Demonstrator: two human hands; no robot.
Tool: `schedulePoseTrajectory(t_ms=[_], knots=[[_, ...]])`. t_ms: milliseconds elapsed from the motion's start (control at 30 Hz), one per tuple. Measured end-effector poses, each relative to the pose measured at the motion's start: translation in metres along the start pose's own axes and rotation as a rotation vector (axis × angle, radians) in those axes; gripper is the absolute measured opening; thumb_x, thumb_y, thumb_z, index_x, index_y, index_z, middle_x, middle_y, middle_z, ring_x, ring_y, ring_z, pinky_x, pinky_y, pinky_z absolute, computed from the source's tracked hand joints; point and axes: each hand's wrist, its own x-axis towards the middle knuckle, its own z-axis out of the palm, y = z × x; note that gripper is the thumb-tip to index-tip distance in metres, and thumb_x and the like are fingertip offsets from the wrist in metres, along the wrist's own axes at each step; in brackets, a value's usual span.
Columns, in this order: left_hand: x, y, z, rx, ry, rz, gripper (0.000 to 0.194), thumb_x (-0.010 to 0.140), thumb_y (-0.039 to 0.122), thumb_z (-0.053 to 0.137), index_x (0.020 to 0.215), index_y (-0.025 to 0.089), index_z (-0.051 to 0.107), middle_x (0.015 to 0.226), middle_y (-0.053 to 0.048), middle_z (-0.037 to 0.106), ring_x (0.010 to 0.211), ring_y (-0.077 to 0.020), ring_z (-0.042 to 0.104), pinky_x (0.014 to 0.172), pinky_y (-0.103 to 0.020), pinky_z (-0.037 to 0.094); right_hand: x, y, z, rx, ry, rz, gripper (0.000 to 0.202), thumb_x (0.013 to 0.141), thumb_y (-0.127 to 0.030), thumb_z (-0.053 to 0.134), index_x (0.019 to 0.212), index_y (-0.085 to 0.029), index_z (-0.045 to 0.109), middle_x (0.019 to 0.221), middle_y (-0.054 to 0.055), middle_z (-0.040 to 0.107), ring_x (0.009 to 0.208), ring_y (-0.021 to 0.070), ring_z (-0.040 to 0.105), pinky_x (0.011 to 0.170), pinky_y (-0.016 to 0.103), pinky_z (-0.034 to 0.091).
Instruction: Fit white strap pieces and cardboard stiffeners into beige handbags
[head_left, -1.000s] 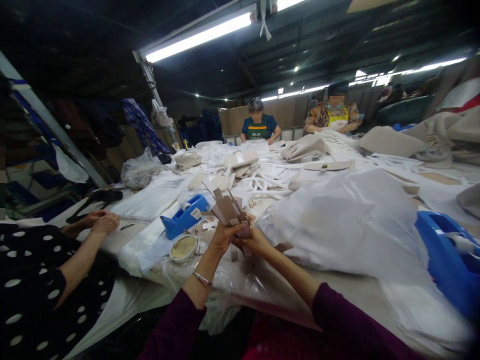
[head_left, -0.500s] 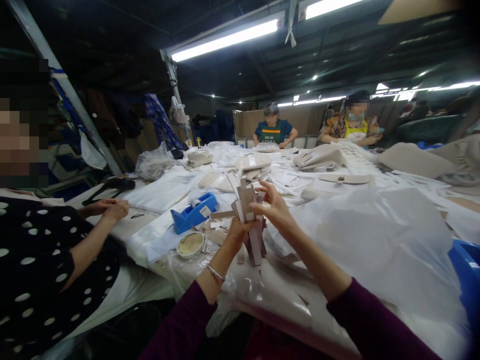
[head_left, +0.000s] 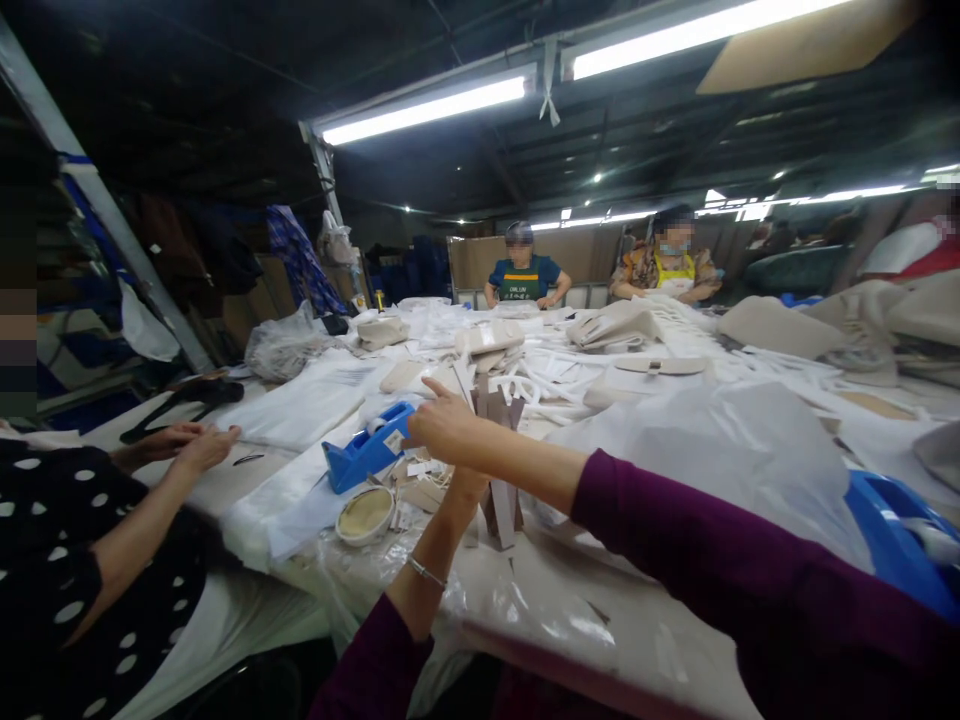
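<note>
Your L hand [head_left: 466, 485], partly hidden, grips the thin, flat beige/brown strips [head_left: 504, 515] approx. upright over the worktop [head_left: 540, 610]; use firm, light pressure so they don't bend or fan. R hand [head_left: 442, 425] crosses nr smooth blue dispenser [head_left: 367, 450], index finger out; can't tell if its fingers hold anything.

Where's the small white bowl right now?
In the head view, the small white bowl sits left of the left hand, just on the near side of a blue tape dispenser.
</note>
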Motion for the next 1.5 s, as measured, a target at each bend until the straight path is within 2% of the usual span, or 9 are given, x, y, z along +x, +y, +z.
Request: schedulePoseTrajectory(t_ms=[100, 167, 233, 300, 433, 633, 1067, 1300, 1500], knots=[[0.001, 0.004, -0.002, 0.015, -0.003, 0.014, 0.041, 0.058, 0.018, 0.08, 0.097, 0.02, 0.066, 0.088, -0.004, 0.071, 0.086, -0.0218, 0.064, 0.082, -0.034, 0.05, 0.019, -0.024, -0.052, 0.064, 0.112, -0.08, 0.005, 0.075, -0.018, 0.06, 0.07, -0.019, 0.06, 0.055, -0.005, 0.05, 0.064, 0.0107, 0.055, 0.081, 0.033, 0.044], [0.002, 0.004, -0.006, 0.03, 0.016, 0.009, 0.044, 0.054, 0.016, 0.081, 0.096, 0.018, 0.068, 0.088, -0.004, 0.072, 0.085, -0.0221, 0.065, 0.084, -0.035, 0.049, 0.029, -0.032, -0.091, 0.23, 0.264, -0.036, 0.013, 0.083, -0.029, 0.053, 0.083, -0.018, 0.061, 0.06, -0.004, 0.053, 0.056, 0.0081, 0.052, 0.064, 0.026, 0.046], [0.003, 0.003, -0.01, 0.029, 0.035, -0.012, 0.045, 0.052, 0.017, 0.081, 0.094, 0.017, 0.069, 0.087, -0.005, 0.072, 0.083, -0.0223, 0.065, 0.084, -0.036, 0.049, 0.029, -0.025, -0.119, 0.308, 0.3, 0.075, 0.019, 0.079, -0.034, 0.059, 0.081, -0.016, 0.061, 0.055, -0.005, 0.049, 0.046, 0.0063, 0.045, 0.05, 0.022, 0.04], [0.005, 0.001, -0.014, 0.017, 0.024, -0.043, 0.046, 0.051, 0.017, 0.082, 0.095, 0.016, 0.069, 0.084, -0.006, 0.073, 0.08, -0.0226, 0.066, 0.083, -0.037, 0.05, 0.02, -0.007, -0.132, 0.291, 0.174, 0.24, 0.023, 0.069, -0.035, 0.069, 0.074, -0.013, 0.062, 0.049, -0.005, 0.045, 0.04, 0.0054, 0.038, 0.041, 0.021, 0.032], [0.005, -0.002, -0.014, -0.012, -0.083, -0.121, 0.048, 0.054, 0.02, 0.081, 0.1, 0.015, 0.068, 0.084, -0.008, 0.072, 0.077, -0.024, 0.067, 0.079, -0.039, 0.051, -0.001, 0.027, -0.121, 0.14, -0.129, 0.453, 0.028, 0.055, -0.036, 0.078, 0.063, -0.012, 0.066, 0.047, -0.003, 0.049, 0.041, 0.0059, 0.037, 0.039, 0.021, 0.025], [0.002, 0.006, -0.01, -0.043, -0.18, -0.169, 0.057, 0.054, 0.018, 0.081, 0.108, 0.015, 0.064, 0.091, -0.01, 0.071, 0.082, -0.0252, 0.066, 0.08, -0.039, 0.05, -0.002, 0.032, -0.095, 0.253, -0.221, 0.378, 0.029, 0.059, -0.041, 0.074, 0.06, -0.013, 0.067, 0.047, -0.003, 0.052, 0.046, 0.0076, 0.042, 0.046, 0.022, 0.029], [0.007, 0.01, -0.017, -0.069, -0.212, -0.198, 0.051, 0.054, 0.016, 0.079, 0.103, 0.012, 0.064, 0.088, -0.01, 0.07, 0.076, -0.0244, 0.066, 0.074, -0.038, 0.052, 0.023, 0.026, -0.08, 0.437, 0.266, 0.149, 0.047, 0.081, -0.055, 0.05, 0.061, -0.014, 0.059, 0.051, 0.0, 0.054, 0.051, 0.0095, 0.049, 0.051, 0.021, 0.036], [0.006, 0.009, -0.018, -0.097, -0.053, -0.21, 0.049, 0.049, 0.011, 0.08, 0.095, 0.014, 0.067, 0.092, -0.008, 0.071, 0.084, -0.0239, 0.066, 0.082, -0.036, 0.051, 0.037, -0.025, -0.146, 0.642, 0.825, -0.155, 0.036, 0.089, -0.056, 0.038, 0.082, -0.022, 0.048, 0.056, -0.005, 0.05, 0.048, 0.0084, 0.051, 0.047, 0.021, 0.04], [0.006, 0.004, -0.026, -0.11, -0.001, -0.197, 0.044, 0.051, 0.013, 0.08, 0.093, 0.013, 0.068, 0.086, -0.007, 0.072, 0.08, -0.0243, 0.067, 0.078, -0.036, 0.052, -0.011, -0.034, -0.172, 0.695, 0.869, -0.146, 0.028, 0.089, -0.048, 0.045, 0.08, -0.022, 0.046, 0.054, -0.008, 0.045, 0.039, 0.005, 0.039, 0.039, 0.018, 0.032]])
